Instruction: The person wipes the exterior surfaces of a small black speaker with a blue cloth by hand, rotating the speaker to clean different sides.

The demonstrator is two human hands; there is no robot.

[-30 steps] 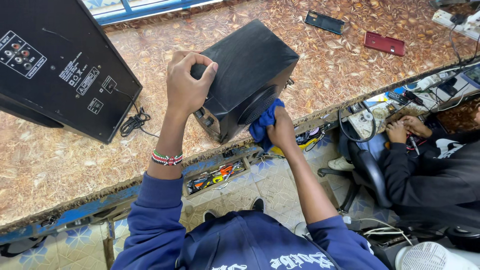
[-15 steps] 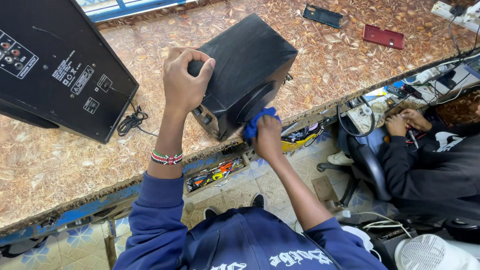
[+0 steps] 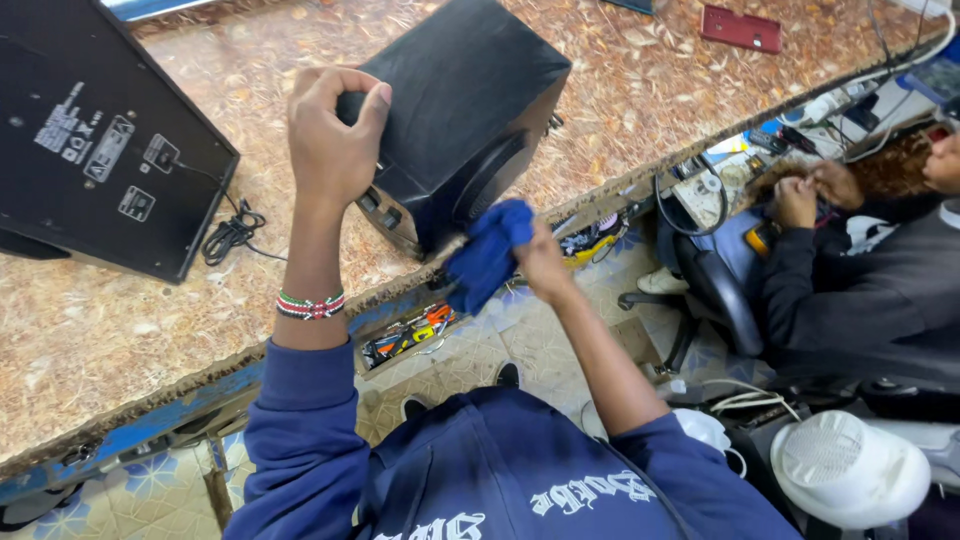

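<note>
Gripping the upper corner of a small black speaker box [image 3: 470, 90], the left hand [image 3: 328, 140] has its fingers curled tight over the edge, thumb pressed against the box's top face. The speaker sits tilted on the speckled stone counter [image 3: 620, 120], its front face hanging toward the counter's edge. Just below those fingers, the right hand [image 3: 543, 265] is closed around a bunched blue cloth [image 3: 488, 255], which is pressed against the speaker's lower front corner. A beaded bracelet [image 3: 310, 304] circles the left wrist. Left of the left hand's knuckles lies a larger black speaker cabinet [image 3: 90, 130], back panel up, with a coiled black cable [image 3: 232, 232] beside it. Far right of the right hand, another person [image 3: 860, 290] sits in a chair.
</note>
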